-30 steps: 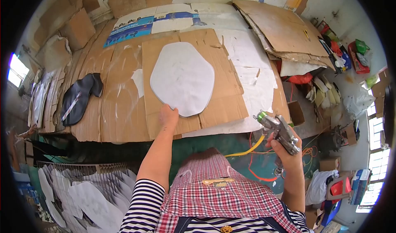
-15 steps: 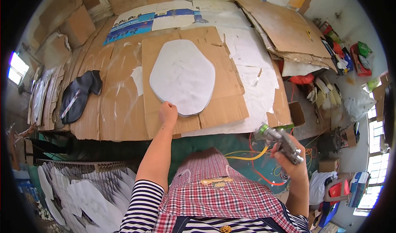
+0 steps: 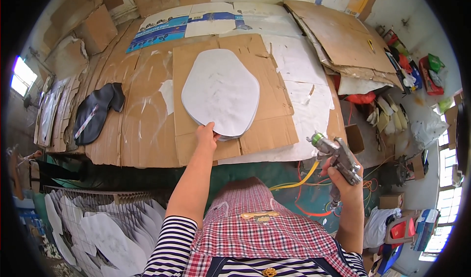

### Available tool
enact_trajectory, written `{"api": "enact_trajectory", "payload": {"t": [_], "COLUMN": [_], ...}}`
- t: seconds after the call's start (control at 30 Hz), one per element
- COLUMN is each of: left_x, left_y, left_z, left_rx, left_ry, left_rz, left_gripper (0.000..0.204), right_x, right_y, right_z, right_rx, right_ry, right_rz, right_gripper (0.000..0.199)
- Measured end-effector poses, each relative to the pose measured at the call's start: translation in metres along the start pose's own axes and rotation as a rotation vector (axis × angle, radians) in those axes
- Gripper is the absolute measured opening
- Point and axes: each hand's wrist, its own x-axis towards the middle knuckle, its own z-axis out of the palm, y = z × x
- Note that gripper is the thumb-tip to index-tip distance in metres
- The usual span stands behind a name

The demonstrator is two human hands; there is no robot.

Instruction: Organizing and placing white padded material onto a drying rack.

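A stack of white rounded sheets (image 3: pixel 221 90), shaped like a blunt hexagon, lies on a brown cardboard piece (image 3: pixel 274 125) in mid-table. At its near left edge my left hand (image 3: pixel 207 135) is closed, pinching the rim of the sheets with the thumb on top. My right hand (image 3: pixel 343 176) is wrapped round a metal spray gun (image 3: pixel 341 159) with a green ring behind its nozzle. The gun is held off the table's near right corner, its nozzle toward the table. A yellow hose (image 3: pixel 301 181) runs toward it from the left.
A black piece of material (image 3: pixel 98 115) with a pale strip lies on the table's left. Flattened cardboard (image 3: pixel 338 34) is stacked at the far right. Below left, a wire rack (image 3: pixel 98 193) holds several white cut sheets. An orange hose (image 3: pixel 314 213) trails over the green floor.
My left hand has shifted slightly right and its grasp on the sheet edge has turned, with more fingers showing. The spray gun has risen slightly and its nozzle has moved a little right.
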Motion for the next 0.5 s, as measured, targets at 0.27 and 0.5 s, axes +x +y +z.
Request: {"api": "enact_trajectory", "payload": {"t": [0.27, 0.5], "left_x": [-0.008, -0.044], "left_y": [-0.006, 0.027], "left_z": [0.004, 0.006], "left_rx": [0.074, -0.036], "left_ry": [-0.061, -0.168], "left_rz": [0.028, 0.149], "left_gripper": [0.035, 0.036], "right_x": [-0.024, -0.004], "right_y": [0.011, 0.008], "right_z": [-0.020, 0.004], "right_rx": [-0.073, -0.036], "right_ry": [-0.129, 0.005], "right_rz": [0.015, -0.013], "right_gripper": [0.050, 0.048]}}
